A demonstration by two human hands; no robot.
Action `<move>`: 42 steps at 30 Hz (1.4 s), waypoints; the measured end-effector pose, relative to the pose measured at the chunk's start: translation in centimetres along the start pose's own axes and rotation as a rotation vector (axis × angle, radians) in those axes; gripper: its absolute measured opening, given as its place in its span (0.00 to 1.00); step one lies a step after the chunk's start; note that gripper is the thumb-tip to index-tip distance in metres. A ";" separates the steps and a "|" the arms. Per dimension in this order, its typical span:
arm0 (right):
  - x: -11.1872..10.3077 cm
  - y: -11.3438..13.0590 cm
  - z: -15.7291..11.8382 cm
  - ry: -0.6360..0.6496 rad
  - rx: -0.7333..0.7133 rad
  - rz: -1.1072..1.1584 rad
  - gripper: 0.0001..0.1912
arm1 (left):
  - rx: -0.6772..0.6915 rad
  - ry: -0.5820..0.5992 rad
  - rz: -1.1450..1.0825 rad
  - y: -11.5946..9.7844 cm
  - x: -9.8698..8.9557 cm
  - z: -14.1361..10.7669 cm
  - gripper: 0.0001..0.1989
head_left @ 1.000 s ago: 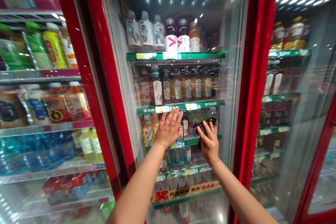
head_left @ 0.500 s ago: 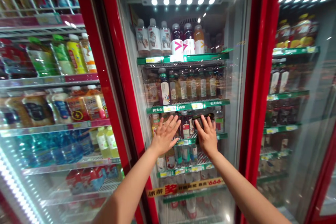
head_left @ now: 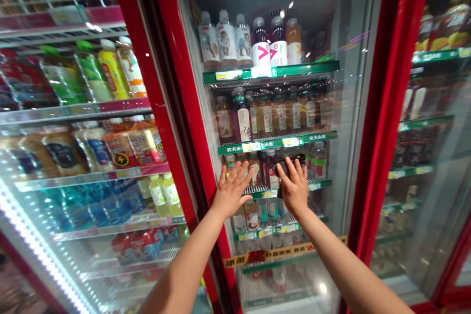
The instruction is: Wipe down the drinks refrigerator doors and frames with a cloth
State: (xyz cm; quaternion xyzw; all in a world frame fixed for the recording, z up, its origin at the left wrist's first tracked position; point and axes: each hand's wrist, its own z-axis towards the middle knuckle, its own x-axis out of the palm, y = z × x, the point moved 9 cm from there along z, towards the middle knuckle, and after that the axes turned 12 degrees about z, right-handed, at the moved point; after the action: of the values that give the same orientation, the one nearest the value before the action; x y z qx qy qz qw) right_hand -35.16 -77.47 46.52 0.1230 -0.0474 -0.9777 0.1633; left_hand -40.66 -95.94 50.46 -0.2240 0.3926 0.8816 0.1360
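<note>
A red-framed glass door [head_left: 353,152] stands in front of me, with shelves of drinks behind it. My left hand [head_left: 231,191] is raised before the door's left side, fingers spread, holding nothing. Level with the third shelf, my right hand [head_left: 295,189] lies over a dark, cloth-like thing [head_left: 281,169], partly hidden behind its fingers. Whether either hand touches the glass is hard to tell. Between the hands a dark bottle with a red and white label [head_left: 272,171] shows on the shelf.
An open-fronted cooler [head_left: 84,174] with several shelves of bottles is on the left. Another glass-fronted fridge [head_left: 432,122] stands on the right. A yellow strip with printed characters [head_left: 283,253] crosses the middle door below my hands.
The fridges have shifted right and slightly up in view. Against the shelves, both hands are now a little farther left. The dark thing moved along with my right hand.
</note>
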 end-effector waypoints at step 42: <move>5.5 11.0 0.0 0.249 -0.171 -0.074 0.35 | -0.183 0.003 -0.135 6.9 1.3 -9.9 0.60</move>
State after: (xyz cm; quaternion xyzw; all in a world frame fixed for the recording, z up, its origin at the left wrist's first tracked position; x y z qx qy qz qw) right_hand -36.78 -89.69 46.78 0.2307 0.0615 -0.9607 0.1417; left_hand -41.82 -107.83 48.35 -0.2628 0.2949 0.9022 0.1734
